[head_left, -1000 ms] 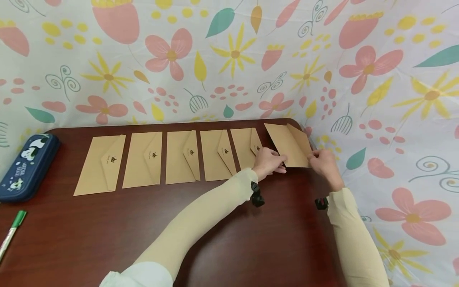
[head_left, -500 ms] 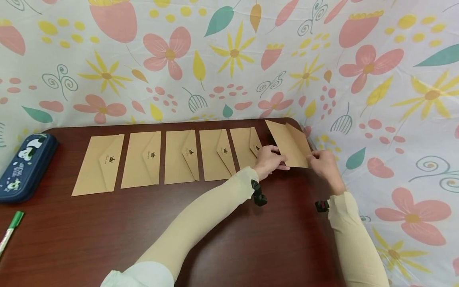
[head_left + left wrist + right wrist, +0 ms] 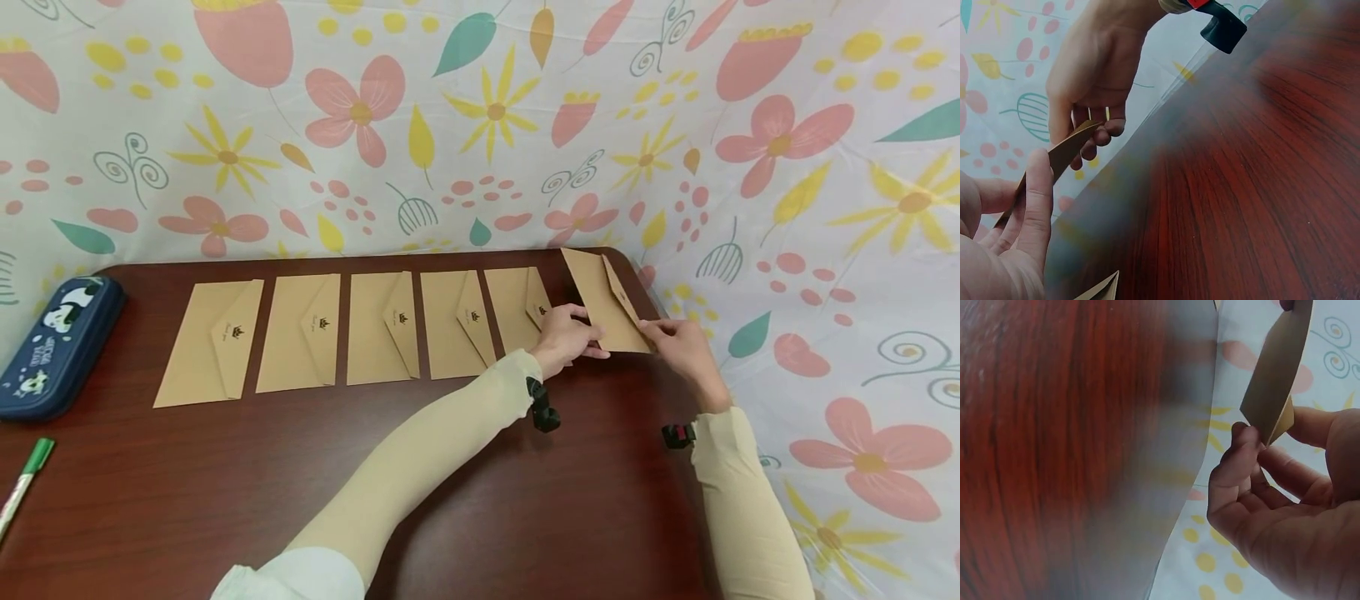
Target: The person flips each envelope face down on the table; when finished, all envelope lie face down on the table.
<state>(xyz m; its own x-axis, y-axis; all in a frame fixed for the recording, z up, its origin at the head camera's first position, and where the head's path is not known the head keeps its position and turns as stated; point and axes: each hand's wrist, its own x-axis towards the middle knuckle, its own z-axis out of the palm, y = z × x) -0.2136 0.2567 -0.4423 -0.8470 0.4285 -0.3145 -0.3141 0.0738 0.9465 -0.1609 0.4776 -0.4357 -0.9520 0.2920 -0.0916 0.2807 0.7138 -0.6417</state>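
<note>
A tan envelope (image 3: pixel 600 292) is held above the table's back right corner, its pointed flap (image 3: pixel 619 292) folded over toward the body with dark print partly showing. My left hand (image 3: pixel 564 340) grips its lower left edge, thumb and fingers on either side in the left wrist view (image 3: pixel 1019 219). At the lower right corner my right hand (image 3: pixel 681 350) pinches the envelope by the flap side; in the right wrist view the thumb and fingers of that hand (image 3: pixel 1285 494) meet at the corner of the envelope (image 3: pixel 1275 375).
Several tan envelopes with crown prints lie in a row, from the leftmost (image 3: pixel 198 346) to one (image 3: pixel 510 308) beside my left hand. A blue pencil case (image 3: pixel 60 350) and a green-capped marker (image 3: pixel 26 487) lie at the left. Patterned cloth (image 3: pixel 480 125) borders the dark table (image 3: pixel 525 500).
The flap of the held envelope has swung from raised to folded over toward the body, its print now showing. My right hand has shifted slightly, while my left hand keeps its grip.
</note>
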